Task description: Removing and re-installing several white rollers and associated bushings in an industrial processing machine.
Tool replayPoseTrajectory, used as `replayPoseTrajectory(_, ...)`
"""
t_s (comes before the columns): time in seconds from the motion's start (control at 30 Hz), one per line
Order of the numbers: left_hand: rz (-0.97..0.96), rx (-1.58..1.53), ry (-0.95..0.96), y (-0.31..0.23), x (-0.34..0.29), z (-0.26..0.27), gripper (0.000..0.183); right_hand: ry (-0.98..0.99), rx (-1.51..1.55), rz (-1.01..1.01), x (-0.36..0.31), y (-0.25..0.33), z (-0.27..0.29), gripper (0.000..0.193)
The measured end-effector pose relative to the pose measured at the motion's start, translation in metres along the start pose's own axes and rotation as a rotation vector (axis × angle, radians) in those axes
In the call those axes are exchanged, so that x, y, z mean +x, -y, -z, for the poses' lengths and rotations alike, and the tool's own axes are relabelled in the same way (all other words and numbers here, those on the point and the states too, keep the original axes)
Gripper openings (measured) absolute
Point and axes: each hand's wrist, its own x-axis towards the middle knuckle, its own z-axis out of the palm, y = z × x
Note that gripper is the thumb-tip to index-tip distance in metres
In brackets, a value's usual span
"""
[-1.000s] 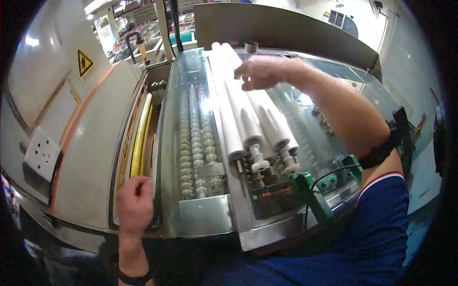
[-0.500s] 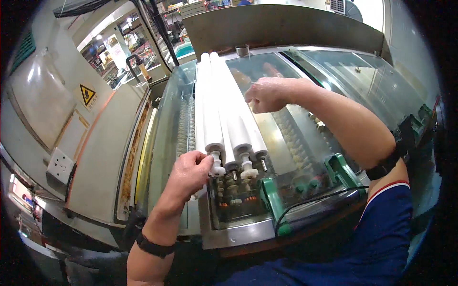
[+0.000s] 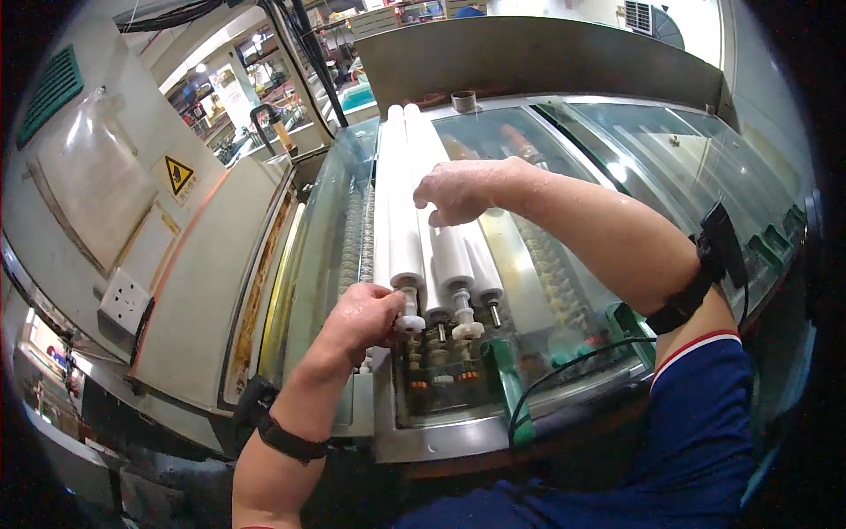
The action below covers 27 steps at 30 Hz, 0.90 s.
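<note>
Several long white rollers point(image 3: 401, 189) lie side by side on the machine's clear cover point(image 3: 352, 264), running away from me. Two of them end in white plastic gears, such as the near gear point(image 3: 468, 330); others end in thin metal shafts. My left hand point(image 3: 363, 319) is closed, thumb and fingers pinching the geared near end of the leftmost roller. Over the middle of the rollers hovers my right hand point(image 3: 467, 191), its fingers bent downward and apart, with nothing visible in them. Its fingertips are close to the white surfaces; whether they touch, I cannot tell.
Green handles point(image 3: 511, 388) stand at the cover's front edge, with a black cable point(image 3: 573, 357) beside them. A grey cabinet with a socket panel point(image 3: 125, 302) is on the left. Behind rises a metal splash plate point(image 3: 538, 62), with a short pipe stub point(image 3: 463, 101) before it.
My right hand has moved left, from beside the rollers to above them, and its fingers have loosened. My left hand stays at the roller's end. The view has shifted slightly.
</note>
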Motion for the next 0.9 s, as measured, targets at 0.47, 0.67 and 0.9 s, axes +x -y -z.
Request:
replayPoseTrajectory(0.47,-0.020,0.004,0.099,0.008,0.012,0.009,0.032,0.004,-0.026,-0.022,0.011,0.008,-0.004,0.038)
replayPoseTrajectory(0.67,-0.217,0.220,-0.045,0.019,0.016,0.008,0.037,-0.014,-0.048,0.007,0.016,0.005,-0.009,0.037)
replayPoseTrajectory(0.9,-0.218,0.489,-0.141,0.002,0.014,-0.003,0.049,0.014,-0.037,0.038,0.029,0.000,-0.019,0.037)
